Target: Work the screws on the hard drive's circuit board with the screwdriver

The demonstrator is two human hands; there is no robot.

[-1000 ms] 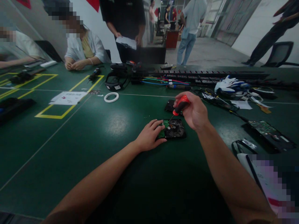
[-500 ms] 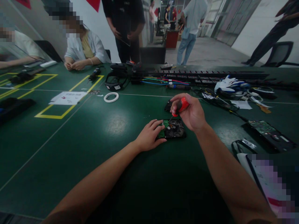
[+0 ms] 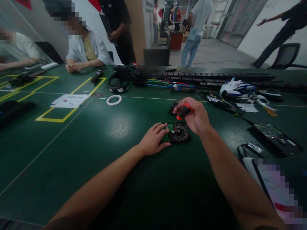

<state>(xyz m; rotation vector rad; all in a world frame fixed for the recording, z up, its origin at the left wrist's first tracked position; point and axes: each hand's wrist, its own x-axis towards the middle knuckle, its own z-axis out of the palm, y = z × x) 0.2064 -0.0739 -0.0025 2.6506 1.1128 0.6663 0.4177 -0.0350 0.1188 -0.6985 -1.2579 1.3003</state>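
In from the table's (image 3: 59, 159) near edge, the left hand (image 3: 154, 139) rests spread on a hard drive (image 3: 182, 133); the right hand (image 3: 198, 116) grips a screwdriver (image 3: 184, 111).

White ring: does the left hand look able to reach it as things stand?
Probably yes: nothing visible stands between the left hand and the white ring, though that hand would have to leave the hard drive it rests on.
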